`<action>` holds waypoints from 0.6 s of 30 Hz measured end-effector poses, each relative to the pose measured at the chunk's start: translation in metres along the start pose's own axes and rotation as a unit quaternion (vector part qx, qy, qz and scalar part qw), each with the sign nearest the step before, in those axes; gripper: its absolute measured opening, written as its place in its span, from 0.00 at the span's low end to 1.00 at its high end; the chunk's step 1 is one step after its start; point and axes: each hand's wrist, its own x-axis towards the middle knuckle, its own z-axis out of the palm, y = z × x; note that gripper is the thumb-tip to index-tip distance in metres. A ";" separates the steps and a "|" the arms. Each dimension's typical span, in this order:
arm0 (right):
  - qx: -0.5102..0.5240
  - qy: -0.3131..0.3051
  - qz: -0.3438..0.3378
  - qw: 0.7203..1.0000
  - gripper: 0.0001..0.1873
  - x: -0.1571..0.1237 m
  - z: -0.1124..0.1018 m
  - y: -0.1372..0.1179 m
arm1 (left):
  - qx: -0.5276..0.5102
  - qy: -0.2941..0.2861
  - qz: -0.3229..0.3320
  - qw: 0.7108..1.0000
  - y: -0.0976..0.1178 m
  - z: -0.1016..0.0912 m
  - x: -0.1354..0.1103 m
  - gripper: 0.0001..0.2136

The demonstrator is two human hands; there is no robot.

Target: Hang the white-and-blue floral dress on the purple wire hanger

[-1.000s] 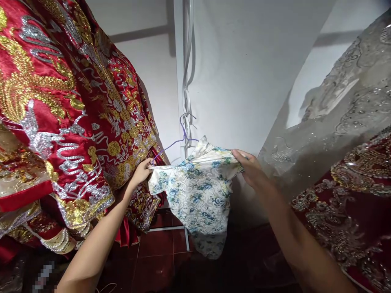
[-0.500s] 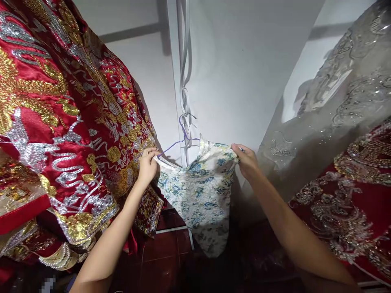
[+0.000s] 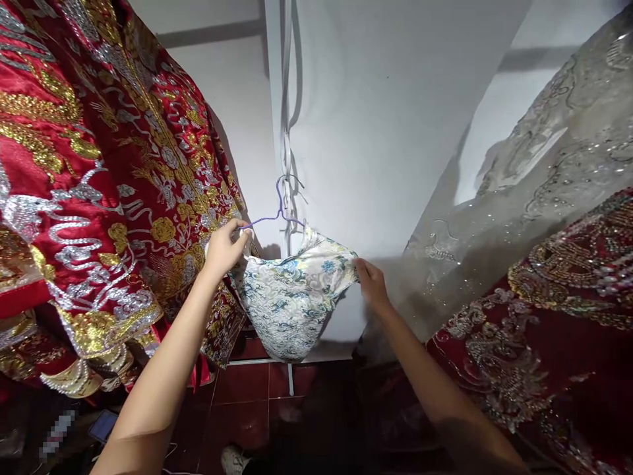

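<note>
A white top with a blue, green and yellow floral print (image 3: 291, 303) hangs between my hands, its lower part bunched and rounded. The purple hanger (image 3: 280, 204) runs into its neckline, with the hook upright in front of the white cord. My left hand (image 3: 225, 247) is closed around the hanger's left arm and the shoulder edge of the top. On the other side, my right hand (image 3: 370, 280) pinches the fabric at the right shoulder or sleeve edge. The hanger's right end is hidden inside the cloth.
Red embroidered garments (image 3: 163, 152) hang close on the left. To the right are a pale beaded sheer gown (image 3: 554, 171) and a dark red beaded garment (image 3: 524, 349). A white cord (image 3: 287, 125) runs down the wall. A phone (image 3: 103, 425) lies low at left, above red floor tiles (image 3: 242, 396).
Both hands and the hanger sit farther left in view. My right hand is lower, pulling the right shoulder of the top downward, and the hem has swung up and bunched.
</note>
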 end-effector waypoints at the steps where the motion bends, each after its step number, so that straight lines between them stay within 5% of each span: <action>1: 0.009 0.007 0.003 1.000 0.26 0.005 0.000 -0.002 | 0.007 -0.003 0.003 1.000 0.002 -0.004 -0.001 0.12; 5: 0.083 0.039 0.016 0.996 0.26 0.034 0.005 -0.031 | 0.020 -0.026 0.005 0.999 0.005 -0.013 0.000 0.10; 9: 0.164 0.001 -0.003 0.987 0.23 0.048 0.018 -0.074 | 0.017 -0.021 0.019 0.999 0.001 -0.016 0.005 0.09; 14: 0.170 -0.189 -0.020 0.967 0.25 0.027 0.028 -0.103 | -0.059 -0.030 0.026 0.997 -0.004 -0.012 0.007 0.11; 18: 0.105 -0.355 -0.039 0.928 0.31 0.016 0.024 -0.090 | -0.167 -0.102 0.036 0.980 0.001 -0.007 0.001 0.14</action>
